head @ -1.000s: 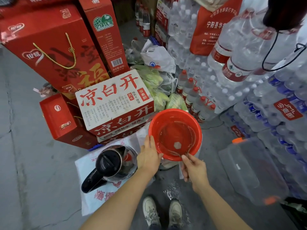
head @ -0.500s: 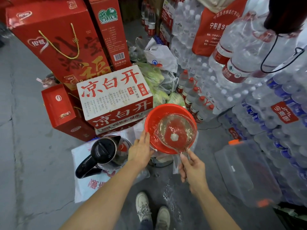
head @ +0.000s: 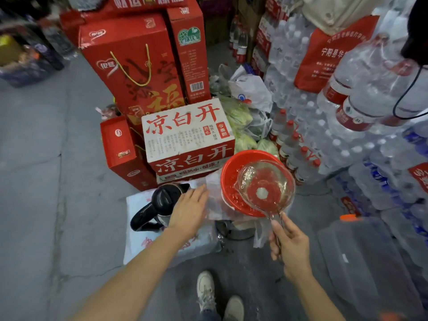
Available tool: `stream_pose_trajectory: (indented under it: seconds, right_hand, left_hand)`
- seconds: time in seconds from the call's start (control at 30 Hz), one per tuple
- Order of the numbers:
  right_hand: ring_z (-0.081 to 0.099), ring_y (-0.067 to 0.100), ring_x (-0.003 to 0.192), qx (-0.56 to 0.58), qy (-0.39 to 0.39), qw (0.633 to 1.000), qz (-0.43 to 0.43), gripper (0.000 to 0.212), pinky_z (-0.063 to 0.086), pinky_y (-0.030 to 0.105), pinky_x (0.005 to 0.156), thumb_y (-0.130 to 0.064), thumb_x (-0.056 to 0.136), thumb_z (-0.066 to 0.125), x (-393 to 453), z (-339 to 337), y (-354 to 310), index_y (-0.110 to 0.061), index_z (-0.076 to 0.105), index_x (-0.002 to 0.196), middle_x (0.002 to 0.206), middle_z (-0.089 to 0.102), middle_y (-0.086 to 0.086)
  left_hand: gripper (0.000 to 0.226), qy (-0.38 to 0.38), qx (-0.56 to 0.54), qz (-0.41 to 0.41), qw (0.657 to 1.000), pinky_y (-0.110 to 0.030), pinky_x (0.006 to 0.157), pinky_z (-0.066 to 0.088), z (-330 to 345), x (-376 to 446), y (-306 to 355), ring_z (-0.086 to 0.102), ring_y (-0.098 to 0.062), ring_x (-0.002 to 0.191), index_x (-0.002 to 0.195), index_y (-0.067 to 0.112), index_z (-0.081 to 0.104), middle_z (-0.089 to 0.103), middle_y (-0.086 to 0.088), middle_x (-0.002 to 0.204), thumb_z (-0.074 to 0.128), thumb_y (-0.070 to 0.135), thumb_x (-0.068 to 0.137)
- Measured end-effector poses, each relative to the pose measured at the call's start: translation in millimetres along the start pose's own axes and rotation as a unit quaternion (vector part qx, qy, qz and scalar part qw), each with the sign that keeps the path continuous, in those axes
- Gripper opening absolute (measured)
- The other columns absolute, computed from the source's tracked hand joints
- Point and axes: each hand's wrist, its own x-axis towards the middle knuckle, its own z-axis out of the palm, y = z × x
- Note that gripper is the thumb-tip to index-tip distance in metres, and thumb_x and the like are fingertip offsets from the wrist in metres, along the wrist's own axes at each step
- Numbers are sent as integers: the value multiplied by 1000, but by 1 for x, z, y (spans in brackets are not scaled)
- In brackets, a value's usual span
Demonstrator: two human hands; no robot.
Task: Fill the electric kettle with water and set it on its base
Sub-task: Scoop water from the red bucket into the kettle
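Observation:
A steel electric kettle [head: 162, 202] with a black lid and handle stands on a white sack [head: 148, 242] on the floor. My left hand [head: 188, 210] hovers flat and open just right of the kettle, covering part of its body. A red basin [head: 231, 177] with water sits to the right on a covered stand. My right hand [head: 289, 244] grips the handle of a clear plastic ladle [head: 266, 186], whose water-filled bowl is lifted above the basin. The kettle's base is not visible.
A white and red carton [head: 187, 137] and tall red gift boxes [head: 132, 66] stand behind the kettle. Stacks of bottled water [head: 335, 140] fill the right side. A clear empty jug [head: 370, 262] lies at lower right. My shoes [head: 217, 297] stand on wet concrete.
My right hand has lifted the ladle out of the basin with water in it. My left hand has left the basin's rim and moved left toward the kettle.

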Motion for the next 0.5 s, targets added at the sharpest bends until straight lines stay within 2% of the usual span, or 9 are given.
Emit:
stream_pose_trajectory:
  seconds: [0.07,0.17,0.3,0.4,0.47,0.5]
  right_hand:
    - [36,9,32,8,0,1000,0,62,35,20,30,-5,98,62,-2,-2,-2,-16,40,155,51,55,3]
    - [36,9,31,16,-4,1000,-3,61,34,20,30,-6,96,64,-8,0,-3,-17,44,153,50,55,3]
    - [35,9,30,12,5,1000,-9,60,33,19,29,-3,95,64,-21,9,-6,-16,45,151,49,54,5]
    - [34,9,30,26,2,1000,-6,62,32,19,29,-3,95,64,-31,19,-5,-15,44,152,49,52,5]
    - [34,10,31,44,-8,999,-18,69,32,20,30,-14,90,73,-40,30,-6,-16,43,152,50,52,6]
    - [34,11,31,54,-10,998,-25,83,32,20,30,-30,79,83,-45,38,-7,-20,44,151,50,51,7]
  left_hand:
    - [61,45,7,-1,999,-45,105,45,-5,-10,-23,56,-32,127,137,10,56,59,-10,140,77,22,81]
    - [67,73,15,-6,997,-46,104,48,-11,-27,-64,59,-32,122,133,8,59,63,-10,133,84,24,73]
    - [86,-30,57,31,997,-47,106,46,-7,-43,-106,47,-30,138,143,11,51,51,-7,149,86,37,68]
    - [86,-37,87,58,994,-43,95,55,0,-40,-121,50,-30,135,139,12,55,56,-6,144,90,18,60]
    - [85,-19,85,80,993,-40,84,61,1,-34,-126,57,-32,127,130,10,60,63,-9,133,94,14,52]
    - [84,-6,80,95,992,-40,80,62,1,-32,-128,58,-33,123,125,8,61,64,-11,128,95,16,49]
